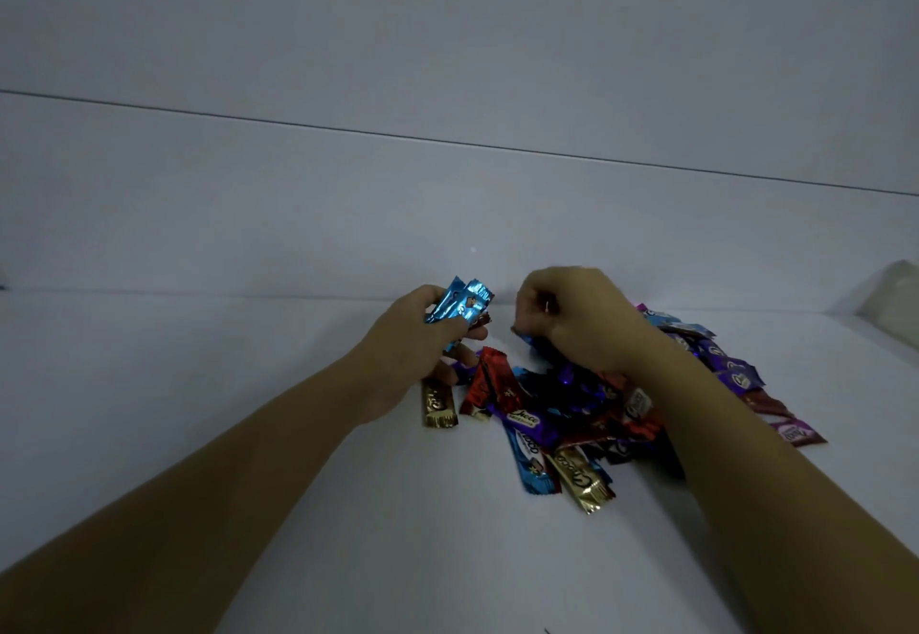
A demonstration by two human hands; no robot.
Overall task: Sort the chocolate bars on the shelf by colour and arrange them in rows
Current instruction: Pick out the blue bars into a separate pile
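Observation:
A loose pile of chocolate bars (597,414) in blue, red, purple and gold wrappers lies on the white shelf (199,360). My left hand (422,340) grips a small bunch of light blue bars (460,305) just above the pile's left edge. My right hand (572,320) hovers over the back of the pile with fingers curled down onto a blue wrapper (527,335); the grasp itself is hidden under the hand. A gold bar (437,407) lies below my left hand, a red bar (490,384) beside it, and another gold bar (584,481) at the front.
The shelf's white back wall (447,185) rises right behind the pile. A pale object (890,300) stands at the far right edge. Purple bars (731,369) spread out to the right of the pile. Bare shelf surface stretches to the left and front.

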